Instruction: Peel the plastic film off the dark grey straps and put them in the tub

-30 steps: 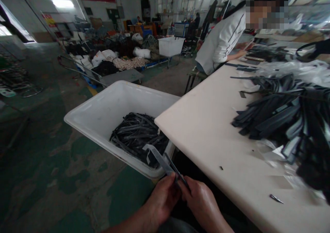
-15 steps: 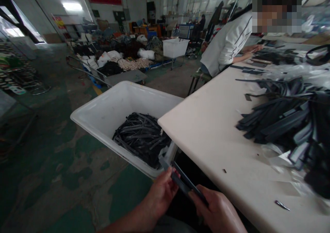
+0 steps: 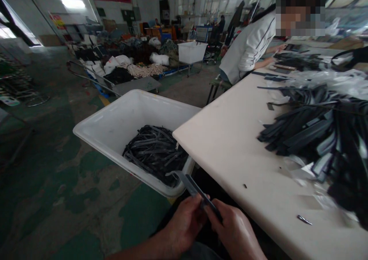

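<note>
A dark grey fabric strip (image 3: pixel 188 183) is pinched between the fingers of my left hand (image 3: pixel 186 219), beside the table's near edge. My right hand (image 3: pixel 230 223) grips the same strip, or a second layer of it, lower down; whether it is one folded strip or two I cannot tell. The strip's free end points up and left, over the rim of a white plastic tub (image 3: pixel 100 131). Inside the tub lies a tangled heap of dark strips (image 3: pixel 153 150). The fingertips are partly hidden behind the strip.
A pale table (image 3: pixel 218 129) runs along the right, bearing a big pile of dark strips (image 3: pixel 307 122), clear plastic bags and small metal snips (image 3: pixel 304 219). A co-worker in a white top (image 3: pixel 250 47) sits at its far side. Beyond the tub stands a flat cart (image 3: pixel 138 86).
My hands have drawn closer together along the strip, the left moving right toward the right hand. The view has shifted slightly, so the table and tub appear further left.
</note>
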{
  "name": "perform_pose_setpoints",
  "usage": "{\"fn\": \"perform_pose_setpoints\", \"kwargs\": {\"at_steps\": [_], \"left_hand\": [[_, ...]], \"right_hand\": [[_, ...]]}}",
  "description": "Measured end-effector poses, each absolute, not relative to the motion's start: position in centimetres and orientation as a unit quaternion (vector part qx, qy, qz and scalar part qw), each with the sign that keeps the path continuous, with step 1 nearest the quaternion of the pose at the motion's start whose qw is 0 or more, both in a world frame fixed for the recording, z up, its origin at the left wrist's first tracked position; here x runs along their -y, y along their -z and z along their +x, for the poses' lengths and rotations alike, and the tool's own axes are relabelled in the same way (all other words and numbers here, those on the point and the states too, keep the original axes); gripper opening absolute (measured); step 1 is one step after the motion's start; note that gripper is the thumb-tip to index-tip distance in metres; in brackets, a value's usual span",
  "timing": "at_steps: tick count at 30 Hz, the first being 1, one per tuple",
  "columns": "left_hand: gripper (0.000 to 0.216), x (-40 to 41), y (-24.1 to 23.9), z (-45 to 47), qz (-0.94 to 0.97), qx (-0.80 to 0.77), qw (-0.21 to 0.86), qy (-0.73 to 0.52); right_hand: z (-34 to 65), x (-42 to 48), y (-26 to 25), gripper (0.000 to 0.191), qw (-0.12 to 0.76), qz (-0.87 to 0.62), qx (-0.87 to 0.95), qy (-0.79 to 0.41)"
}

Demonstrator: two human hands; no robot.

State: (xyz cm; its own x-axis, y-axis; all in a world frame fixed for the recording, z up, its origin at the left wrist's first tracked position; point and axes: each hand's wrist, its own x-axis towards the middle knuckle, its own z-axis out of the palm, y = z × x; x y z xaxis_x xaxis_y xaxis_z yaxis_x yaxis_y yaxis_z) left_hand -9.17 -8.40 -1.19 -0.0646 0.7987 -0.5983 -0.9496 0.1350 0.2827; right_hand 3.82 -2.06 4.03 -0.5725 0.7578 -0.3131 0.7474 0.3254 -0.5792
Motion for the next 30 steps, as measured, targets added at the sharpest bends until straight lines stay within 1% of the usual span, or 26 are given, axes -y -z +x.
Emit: {"fn": "perform_pose_setpoints", "kwargs": {"at_steps": [2,5,7,9,11,13,17,19,21,25,28,30], "left_hand": [[0.017,8.3,1.1,-9.1,-0.099,-0.323,0.689,-0.642],[0.017,7.9,1.1,-10.0,-0.118,-0.368,0.639,-0.665],[0.017,7.8,1.2,-10.4,-0.136,-0.39,0.614,-0.673],[0.017,8.1,1.3,-10.1,-0.133,-0.378,0.631,-0.664],[0.017,8.4,1.3,-9.2,-0.113,-0.345,0.674,-0.644],[0.018,8.6,1.2,-8.8,-0.1,-0.335,0.694,-0.629],[0.017,8.1,1.1,-10.1,-0.121,-0.388,0.645,-0.647],[0.015,8.0,1.1,-10.7,-0.133,-0.402,0.633,-0.649],[0.015,8.2,1.3,-10.5,-0.136,-0.4,0.647,-0.635],[0.016,8.9,1.4,-8.7,-0.101,-0.344,0.708,-0.609],[0.02,9.0,1.0,-8.0,-0.045,-0.324,0.714,-0.619],[0.021,9.0,0.4,-7.8,-0.017,-0.32,0.715,-0.621]], "right_hand": [[3.8,2.0,-3.9,0.039,0.025,-0.46,0.81,-0.364],[4.7,1.9,-4.0,0.038,0.001,-0.466,0.792,-0.394],[5.3,1.9,-4.2,0.036,-0.014,-0.471,0.79,-0.392],[5.3,2.0,-4.1,0.036,-0.003,-0.473,0.803,-0.364],[4.6,2.1,-3.7,0.036,0.026,-0.469,0.817,-0.335],[4.1,2.2,-3.5,0.037,0.044,-0.46,0.822,-0.332],[5.0,2.3,-3.9,0.035,0.003,-0.464,0.802,-0.376],[5.9,2.5,-4.3,0.035,-0.003,-0.475,0.792,-0.383],[6.2,2.7,-4.3,0.036,0.009,-0.48,0.793,-0.375],[4.8,2.7,-3.3,0.036,0.068,-0.479,0.803,-0.347],[3.9,2.5,-2.4,0.026,0.108,-0.491,0.789,-0.353],[3.9,2.3,-2.2,0.025,0.132,-0.491,0.776,-0.374]]}}
